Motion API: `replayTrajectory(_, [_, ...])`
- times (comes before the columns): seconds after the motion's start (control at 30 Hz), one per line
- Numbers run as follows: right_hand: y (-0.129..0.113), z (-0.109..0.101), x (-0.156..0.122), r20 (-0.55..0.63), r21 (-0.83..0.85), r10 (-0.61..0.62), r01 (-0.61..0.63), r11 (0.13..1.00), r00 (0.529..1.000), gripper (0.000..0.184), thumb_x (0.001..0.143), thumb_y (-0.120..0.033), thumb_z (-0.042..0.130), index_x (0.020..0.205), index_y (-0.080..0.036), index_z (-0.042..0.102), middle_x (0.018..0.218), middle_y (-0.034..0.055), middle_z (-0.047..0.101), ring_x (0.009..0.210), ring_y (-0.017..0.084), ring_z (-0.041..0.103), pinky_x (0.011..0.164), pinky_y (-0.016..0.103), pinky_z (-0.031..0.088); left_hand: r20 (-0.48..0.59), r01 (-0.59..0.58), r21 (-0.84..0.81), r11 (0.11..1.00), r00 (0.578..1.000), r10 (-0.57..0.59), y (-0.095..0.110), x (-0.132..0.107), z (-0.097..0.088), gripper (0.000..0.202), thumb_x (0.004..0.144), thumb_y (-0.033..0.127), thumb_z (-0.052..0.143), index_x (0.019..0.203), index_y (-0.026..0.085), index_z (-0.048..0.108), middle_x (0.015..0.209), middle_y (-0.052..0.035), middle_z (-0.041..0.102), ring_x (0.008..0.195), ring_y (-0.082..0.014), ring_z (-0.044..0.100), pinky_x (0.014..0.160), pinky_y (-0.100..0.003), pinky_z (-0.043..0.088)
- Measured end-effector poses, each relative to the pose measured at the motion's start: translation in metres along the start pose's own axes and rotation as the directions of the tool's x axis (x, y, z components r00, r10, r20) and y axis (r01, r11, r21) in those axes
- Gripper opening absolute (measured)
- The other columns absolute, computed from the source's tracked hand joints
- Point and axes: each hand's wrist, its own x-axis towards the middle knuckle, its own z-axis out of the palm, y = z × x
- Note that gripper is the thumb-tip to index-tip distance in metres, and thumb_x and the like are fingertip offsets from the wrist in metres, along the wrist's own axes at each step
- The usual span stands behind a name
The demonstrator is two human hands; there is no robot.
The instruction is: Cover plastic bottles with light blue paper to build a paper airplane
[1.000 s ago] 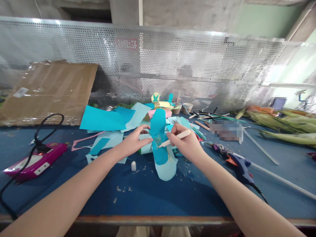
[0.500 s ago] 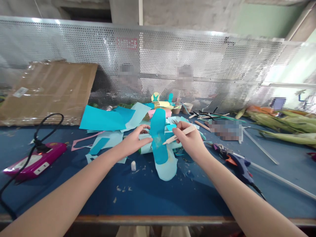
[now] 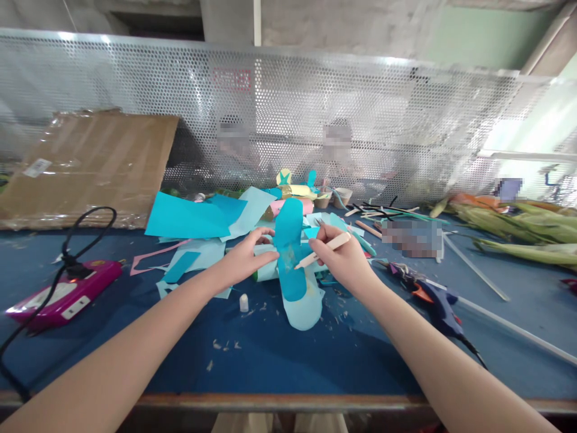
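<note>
"Head view: what does the right hand [image 3: 346, 264] have?"

"It grips a white pen [image 3: 309, 260], tip at the blue paper strip [image 3: 289, 231]."

"And the left hand [image 3: 250, 257]?"

"Curved over a pale-blue roll [image 3: 267, 273], thumb beside the strip. Whether it grips, I can't tell."

"Where's the strip?"

"Mid-table, partly over a pale round-ended piece [image 3: 304, 315]; a small white cap [image 3: 244, 303] stands near."

The left forearm [image 3: 130, 337] and right forearm [image 3: 433, 343], both bare, slant forward and inward, the left hand [image 3: 247, 254] with its thumb [image 3: 267, 260] stretched inward, apart from bent fingers [image 3: 265, 231], the right hand [image 3: 340, 255] curled in a pinch nearby.
</note>
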Motion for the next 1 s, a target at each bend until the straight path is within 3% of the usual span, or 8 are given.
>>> replayTrajectory(0.6, [-0.0020,-0.0003,-0.0015,0.036,0.010,-0.013,0.013,1.000,0.999,0.018,0.075,-0.030,0.055,0.062,-0.022,0.046,0.052,-0.0041,0.054,0.052,0.013,0.050,0.053,0.026,0.038,-0.006,-0.023,-0.011,1.000,1.000,0.023,-0.0021,0.0016,0.0009,0.057,0.082,0.052,0.054,0.132,0.026,0.042,0.140,-0.0139,0.049,0.133,-0.0334,0.043,0.088,-0.040,0.049])
replayTrajectory(1.0, [-0.0007,-0.0005,-0.0006,0.021,0.022,-0.018,0.018,1.000,1.000,0.020,0.075,-0.028,0.055,0.059,-0.023,0.042,0.049,-0.0053,0.049,0.051,0.012,0.046,0.053,0.026,0.035,0.003,-0.015,0.002,1.000,1.000,0.015,-0.0009,0.0011,0.0007,0.057,0.083,0.051,0.053,0.132,0.025,0.041,0.141,-0.0152,0.047,0.131,-0.0337,0.045,0.088,-0.041,0.049])
